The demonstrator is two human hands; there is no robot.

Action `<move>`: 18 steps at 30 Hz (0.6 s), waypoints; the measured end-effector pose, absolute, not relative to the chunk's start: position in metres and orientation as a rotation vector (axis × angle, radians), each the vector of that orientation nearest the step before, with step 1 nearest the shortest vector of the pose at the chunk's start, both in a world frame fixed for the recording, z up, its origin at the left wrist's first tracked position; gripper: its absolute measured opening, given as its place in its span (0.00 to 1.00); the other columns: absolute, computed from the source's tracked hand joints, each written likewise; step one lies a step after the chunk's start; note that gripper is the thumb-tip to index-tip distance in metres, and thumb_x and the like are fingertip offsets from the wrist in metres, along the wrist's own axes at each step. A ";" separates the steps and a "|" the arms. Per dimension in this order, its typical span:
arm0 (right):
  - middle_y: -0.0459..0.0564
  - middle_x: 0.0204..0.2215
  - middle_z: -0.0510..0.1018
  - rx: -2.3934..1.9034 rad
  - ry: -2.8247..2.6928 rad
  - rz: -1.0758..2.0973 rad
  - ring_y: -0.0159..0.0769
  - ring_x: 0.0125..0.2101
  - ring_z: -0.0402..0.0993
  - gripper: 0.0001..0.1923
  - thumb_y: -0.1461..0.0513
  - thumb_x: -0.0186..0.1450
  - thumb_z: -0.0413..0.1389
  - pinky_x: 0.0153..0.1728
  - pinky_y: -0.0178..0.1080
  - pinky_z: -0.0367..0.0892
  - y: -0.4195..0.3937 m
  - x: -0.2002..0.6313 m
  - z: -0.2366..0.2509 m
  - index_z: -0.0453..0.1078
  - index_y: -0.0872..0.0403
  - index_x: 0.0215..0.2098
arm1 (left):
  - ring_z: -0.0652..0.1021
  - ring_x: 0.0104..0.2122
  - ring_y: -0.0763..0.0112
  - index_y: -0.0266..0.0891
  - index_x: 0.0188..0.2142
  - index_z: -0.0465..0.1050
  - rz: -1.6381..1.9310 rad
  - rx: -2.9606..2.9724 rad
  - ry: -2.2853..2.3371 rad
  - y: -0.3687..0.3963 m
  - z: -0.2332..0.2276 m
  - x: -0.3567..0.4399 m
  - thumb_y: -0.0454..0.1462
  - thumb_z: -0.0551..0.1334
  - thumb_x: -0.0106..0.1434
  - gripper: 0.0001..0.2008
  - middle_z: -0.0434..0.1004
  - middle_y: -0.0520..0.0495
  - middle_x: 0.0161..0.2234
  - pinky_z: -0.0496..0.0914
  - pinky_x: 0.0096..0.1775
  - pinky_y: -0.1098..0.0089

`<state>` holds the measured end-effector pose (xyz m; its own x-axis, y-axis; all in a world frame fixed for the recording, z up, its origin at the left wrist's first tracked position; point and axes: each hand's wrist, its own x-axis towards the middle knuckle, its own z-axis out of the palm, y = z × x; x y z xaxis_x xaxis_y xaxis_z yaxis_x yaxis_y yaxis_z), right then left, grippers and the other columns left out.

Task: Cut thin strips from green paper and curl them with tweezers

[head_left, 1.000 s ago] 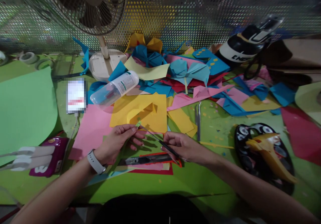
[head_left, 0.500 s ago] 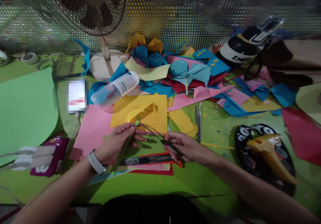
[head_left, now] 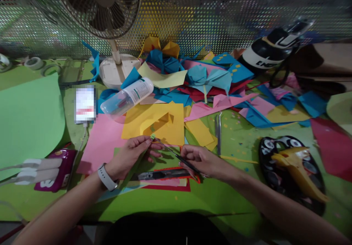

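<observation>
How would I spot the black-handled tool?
On the green table, find the large yellow sheet. Nearer the wearer, the right hand holds the black-handled tool, its metal shaft toward the left hand. Unlike the tweezers and cutter lying nearby, it is held.

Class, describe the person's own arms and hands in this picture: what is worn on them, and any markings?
Both forearms show without sleeves, and the left hand and right hand wear no gloves. A pale, whitish strap with small holes circles the left wrist; no watch face shows. The right wrist has nothing on it. No clear markings are visible.
</observation>
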<state>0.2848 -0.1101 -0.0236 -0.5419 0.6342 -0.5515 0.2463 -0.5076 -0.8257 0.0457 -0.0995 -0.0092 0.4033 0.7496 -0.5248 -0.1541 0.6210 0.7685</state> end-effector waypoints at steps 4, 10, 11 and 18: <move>0.37 0.15 0.66 -1.343 -1.398 2.135 0.23 0.15 0.57 0.23 0.46 0.53 0.63 0.15 0.28 0.53 -0.110 0.285 -0.025 0.59 0.53 0.28 | 0.78 0.33 0.74 0.33 0.39 0.74 0.634 0.703 1.000 -0.100 -0.009 0.046 0.41 0.60 0.64 0.12 0.78 0.39 0.43 0.70 0.31 0.75; 0.37 0.15 0.65 -1.366 -1.403 2.123 0.23 0.16 0.58 0.25 0.45 0.51 0.64 0.16 0.28 0.52 -0.110 0.285 -0.026 0.59 0.53 0.27 | 0.78 0.33 0.73 0.32 0.38 0.74 0.633 0.719 1.010 -0.100 -0.009 0.046 0.42 0.60 0.64 0.12 0.78 0.38 0.42 0.69 0.30 0.75; 0.37 0.15 0.65 -1.368 -1.402 2.124 0.23 0.16 0.58 0.25 0.45 0.51 0.64 0.16 0.28 0.51 -0.111 0.285 -0.027 0.59 0.53 0.27 | 0.78 0.33 0.72 0.32 0.39 0.74 0.631 0.723 1.012 -0.100 -0.009 0.046 0.42 0.60 0.64 0.13 0.78 0.38 0.42 0.69 0.30 0.75; 0.38 0.17 0.66 -1.327 -1.426 2.126 0.23 0.16 0.59 0.23 0.46 0.54 0.63 0.16 0.28 0.52 -0.111 0.287 -0.032 0.60 0.54 0.28 | 0.78 0.33 0.72 0.33 0.38 0.74 0.624 0.740 1.017 -0.100 -0.009 0.046 0.42 0.60 0.64 0.12 0.78 0.39 0.42 0.69 0.31 0.75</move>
<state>0.2870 -0.1113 -0.0317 -0.5502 0.6358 -0.5413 0.2597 -0.4859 -0.8346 0.0462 -0.0996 -0.0089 0.3976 0.7566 -0.5191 -0.1195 0.6036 0.7883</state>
